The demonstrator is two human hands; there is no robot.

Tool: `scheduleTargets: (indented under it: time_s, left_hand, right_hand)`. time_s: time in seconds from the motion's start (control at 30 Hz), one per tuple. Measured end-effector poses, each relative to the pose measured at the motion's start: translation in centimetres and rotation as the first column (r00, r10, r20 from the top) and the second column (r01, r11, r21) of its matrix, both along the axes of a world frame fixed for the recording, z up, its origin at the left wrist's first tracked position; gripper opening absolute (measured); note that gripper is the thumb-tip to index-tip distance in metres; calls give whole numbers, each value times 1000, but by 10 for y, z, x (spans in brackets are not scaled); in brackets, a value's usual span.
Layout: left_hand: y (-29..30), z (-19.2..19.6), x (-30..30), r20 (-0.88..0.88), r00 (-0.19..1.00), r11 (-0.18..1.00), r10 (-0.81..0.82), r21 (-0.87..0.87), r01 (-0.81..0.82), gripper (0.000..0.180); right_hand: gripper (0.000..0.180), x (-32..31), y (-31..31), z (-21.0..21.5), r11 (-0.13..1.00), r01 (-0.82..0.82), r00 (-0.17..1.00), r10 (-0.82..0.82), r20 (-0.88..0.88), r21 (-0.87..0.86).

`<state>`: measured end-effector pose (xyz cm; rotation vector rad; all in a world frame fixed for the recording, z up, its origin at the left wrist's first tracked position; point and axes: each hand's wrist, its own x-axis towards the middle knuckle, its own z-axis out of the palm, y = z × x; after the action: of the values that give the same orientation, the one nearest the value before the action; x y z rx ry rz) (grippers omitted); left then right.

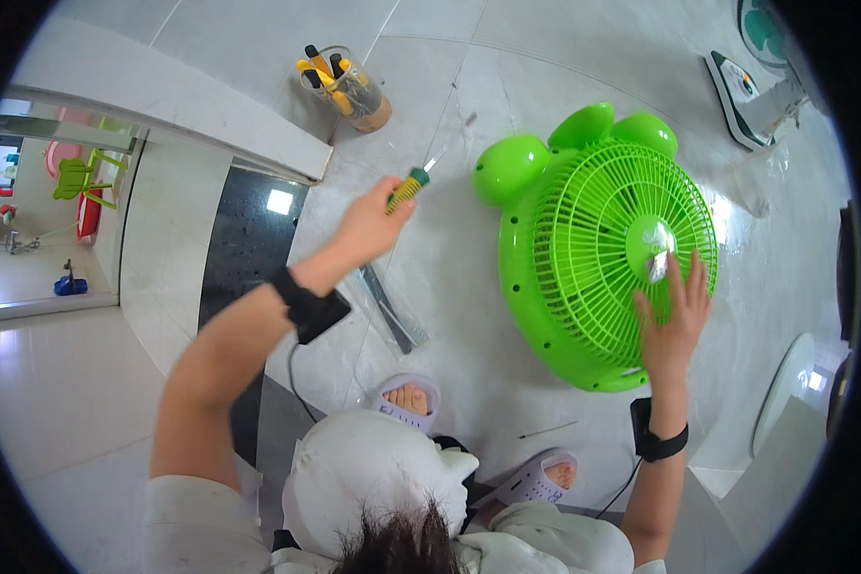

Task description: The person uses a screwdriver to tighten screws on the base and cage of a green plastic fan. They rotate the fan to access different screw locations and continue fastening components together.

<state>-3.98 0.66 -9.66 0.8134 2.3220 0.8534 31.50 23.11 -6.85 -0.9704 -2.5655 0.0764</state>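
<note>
A green fan with a round slatted grille and several rounded lobes lies on the floor, grille upward. My right hand rests on the grille near its hub, fingers spread. A small shiny patch shows on the hub by the fingertips. To the left of the fan, my left hand grips a screwdriver by its green and yellow handle; its shaft points up and to the right, away from me, and does not touch the fan.
A clear cup of yellow and black tools stands near the wall corner. Below my left hand lies a plastic bag with dark strips. A thin rod lies between my slippers. A scale sits at the far right.
</note>
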Motion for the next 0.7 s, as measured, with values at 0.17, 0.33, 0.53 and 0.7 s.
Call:
scheduleTargets:
  time_s: [0.17, 0.33, 0.53, 0.7]
  left_hand:
    - [29, -81, 15, -356, 932, 998, -66, -2, 70, 37]
    - [67, -64, -11, -323, 907, 942, -270, -283, 180, 28]
    - [152, -100, -111, -407, 912, 995, 56, 100, -17, 38]
    - [180, -119, -99, -572, 819, 985, -47, 111, 134, 53]
  right_hand:
    - [61, -6, -5, 10, 999, -17, 978, 23, 208, -29]
    - [65, 12, 35, 13, 963, -136, 978, 168, 122, -234]
    - [76, 28, 58, 6, 925, -180, 970, 224, 97, -336]
    - [69, 26, 64, 13, 900, -180, 971, 227, 73, -398]
